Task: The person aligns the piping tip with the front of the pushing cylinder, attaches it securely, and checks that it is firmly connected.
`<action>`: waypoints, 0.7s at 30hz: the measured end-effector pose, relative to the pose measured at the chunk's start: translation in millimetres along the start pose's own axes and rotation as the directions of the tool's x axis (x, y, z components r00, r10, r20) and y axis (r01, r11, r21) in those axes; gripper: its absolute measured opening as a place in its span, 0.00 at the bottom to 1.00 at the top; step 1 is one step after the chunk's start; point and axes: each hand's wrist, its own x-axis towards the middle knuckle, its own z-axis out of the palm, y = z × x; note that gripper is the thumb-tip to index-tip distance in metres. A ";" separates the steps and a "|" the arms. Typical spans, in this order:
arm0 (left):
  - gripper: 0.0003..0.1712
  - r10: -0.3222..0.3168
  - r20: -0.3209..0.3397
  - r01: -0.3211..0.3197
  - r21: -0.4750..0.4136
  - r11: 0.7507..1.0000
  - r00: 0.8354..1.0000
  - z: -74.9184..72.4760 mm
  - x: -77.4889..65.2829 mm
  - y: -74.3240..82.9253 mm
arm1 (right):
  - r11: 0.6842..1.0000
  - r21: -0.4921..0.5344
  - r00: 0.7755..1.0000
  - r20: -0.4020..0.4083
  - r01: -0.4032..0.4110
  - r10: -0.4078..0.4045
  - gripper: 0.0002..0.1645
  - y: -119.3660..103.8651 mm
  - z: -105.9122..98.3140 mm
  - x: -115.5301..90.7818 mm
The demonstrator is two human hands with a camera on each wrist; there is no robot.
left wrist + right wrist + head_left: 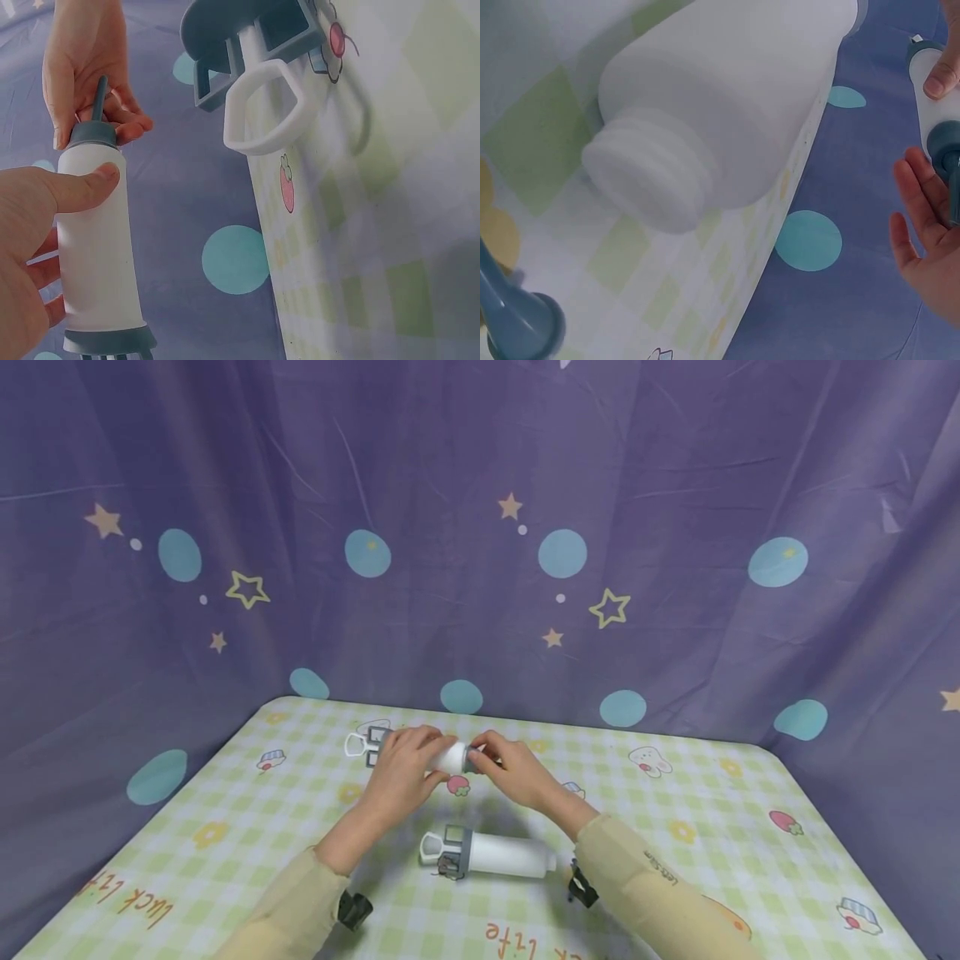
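My left hand [403,770] grips the white barrel of a plunger syringe [97,247], its thumb lying along the side in the left wrist view. Over the far side of the table the syringe lies level, its white ring handle [356,744] pointing left. At its right end sits a grey-blue nozzle [94,133] with a thin spout, and my right hand [517,768] has its fingers around it. Nearer to me, a second white syringe [510,856] lies on the table. Its bare threaded mouth [641,176] shows in the right wrist view.
Another grey-blue nozzle [529,330] rests on the table near the second syringe's mouth. A green checked cloth [675,877] covers the table. Behind its far edge hangs a purple curtain [465,610]. Black wrist camera mounts [354,910] stick out below the sleeves.
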 end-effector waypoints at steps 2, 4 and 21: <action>0.29 -0.001 -0.001 0.001 0.005 1.000 1.000 -0.1 0.2 0.3 | 1.000 -0.004 1.000 0.001 0.001 -0.001 0.19 -0.7 -0.5 -0.3; 0.29 -0.001 -0.003 0.001 0.008 1.000 1.000 -0.4 0.4 0.5 | 1.000 -0.005 1.000 0.002 0.001 -0.001 0.20 -1.2 -0.9 -0.4; 0.29 0.003 -0.010 -0.003 -0.002 1.000 1.000 -1.0 1.2 0.2 | 0.998 0.022 0.992 -0.115 0.054 -0.051 0.26 0.1 3.7 -8.7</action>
